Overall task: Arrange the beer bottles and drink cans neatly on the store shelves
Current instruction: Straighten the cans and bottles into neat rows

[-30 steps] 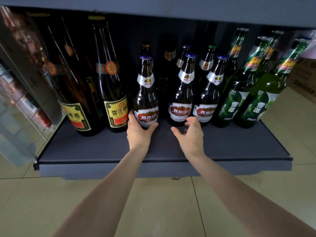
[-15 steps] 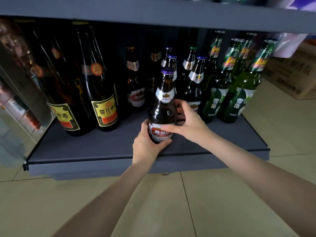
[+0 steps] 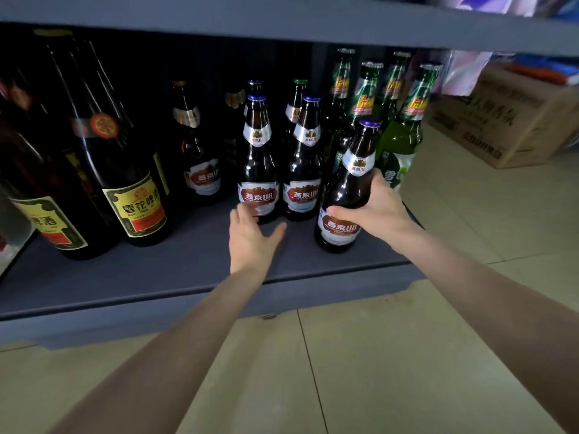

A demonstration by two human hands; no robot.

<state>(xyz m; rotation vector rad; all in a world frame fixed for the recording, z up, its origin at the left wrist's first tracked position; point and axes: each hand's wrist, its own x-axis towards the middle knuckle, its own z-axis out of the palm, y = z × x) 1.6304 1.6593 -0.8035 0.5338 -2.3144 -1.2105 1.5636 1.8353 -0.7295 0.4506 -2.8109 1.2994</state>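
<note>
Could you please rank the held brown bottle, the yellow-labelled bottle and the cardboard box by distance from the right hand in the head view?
1. Held brown bottle: gripped by the right hand.
2. Cardboard box: on the floor, far right.
3. Yellow-labelled bottle: shelf's left side.

Rear bottles (image 3: 233,120) lost in shadow; leftmost bottle (image 3: 37,195) cut by edge.
</note>
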